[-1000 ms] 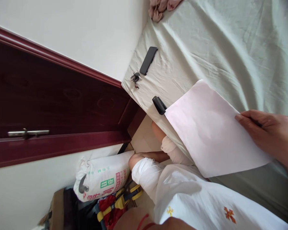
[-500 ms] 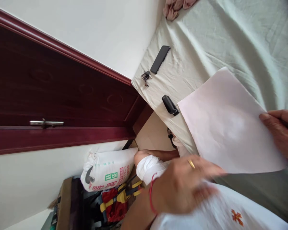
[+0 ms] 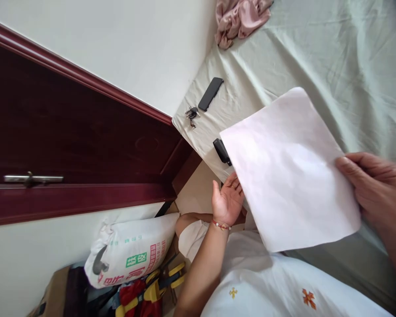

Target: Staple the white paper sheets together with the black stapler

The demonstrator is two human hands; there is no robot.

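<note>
A blank white sheet of paper [image 3: 290, 176] is raised in front of me, slightly bowed. My right hand [image 3: 376, 189] comes in from the right and pinches its right edge, thumb on top. My left hand [image 3: 229, 200], with a ring and a red bracelet, is turned palm up beside the paper's left edge. Its fingers are stretched out, and some of them pass partly behind that edge. Just beyond those fingers, a black stapler [image 3: 220, 150] lies on the bed's edge, partly covered by the paper.
On the pale green bed sheet [image 3: 251, 88] lie a dark phone-like slab [image 3: 210, 93], a bunch of keys [image 3: 192, 115] and crumpled pink cloth [image 3: 239, 20]. A dark red door [image 3: 86, 132] stands at left. Below it are a white printed sack [image 3: 132, 251] and a yellow-and-red item [image 3: 152, 290].
My left hand has swung away from above my lap, turned palm up and reached the paper's left edge. The paper has shifted left and now covers part of the stapler.
</note>
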